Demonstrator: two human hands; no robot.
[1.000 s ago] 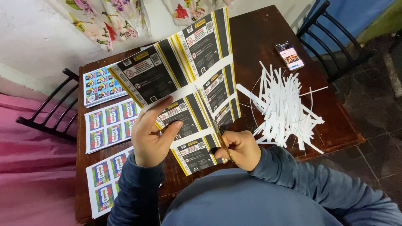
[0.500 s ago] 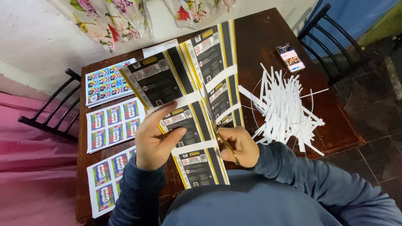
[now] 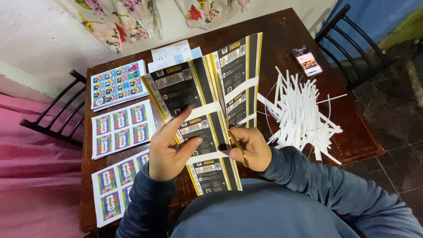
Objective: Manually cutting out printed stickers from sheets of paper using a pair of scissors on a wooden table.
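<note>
Printed sheet [image 3: 194, 88] now lower, left hand [image 3: 169, 147] pinching it, right hand [image 3: 253, 147] gripping scissors [image 3: 238, 146]

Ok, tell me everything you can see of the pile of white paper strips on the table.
The pile of white paper strips lies on the dark wooden table, to the right of the black-and-yellow printed sheet being cut. The strips are thin, narrow, of uneven length and look like plain paper, criss-crossed loosely and fanning out in all directions. A smartphone lies just beyond them, apart. Neither hand touches the pile; the right hand is nearest.
</note>
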